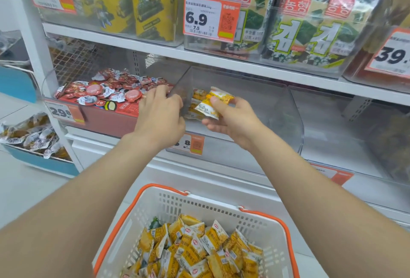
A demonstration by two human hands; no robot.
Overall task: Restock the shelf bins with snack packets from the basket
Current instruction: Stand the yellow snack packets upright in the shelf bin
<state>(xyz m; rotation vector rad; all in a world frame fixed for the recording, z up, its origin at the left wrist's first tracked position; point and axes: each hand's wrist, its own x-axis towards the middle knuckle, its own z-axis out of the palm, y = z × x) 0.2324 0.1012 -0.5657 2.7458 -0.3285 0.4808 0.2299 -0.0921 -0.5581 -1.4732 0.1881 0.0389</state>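
A white basket with orange handles [221, 209] sits below me, holding several yellow snack packets [195, 249]. My right hand [235, 122] pinches a couple of yellow packets [213, 102] at the front of a clear shelf bin [277, 109]. A few more yellow packets [197, 94] lie inside that bin at its left. My left hand [159, 113] reaches to the bin's left front corner, fingers bent over its edge; what it holds, if anything, is hidden.
A red bin of small round red-and-white cups [106, 91] stands left of the clear bin. Another clear bin [355, 126] is at the right. Seaweed packs [310, 24] fill the shelf above. Price tags hang on the bin fronts.
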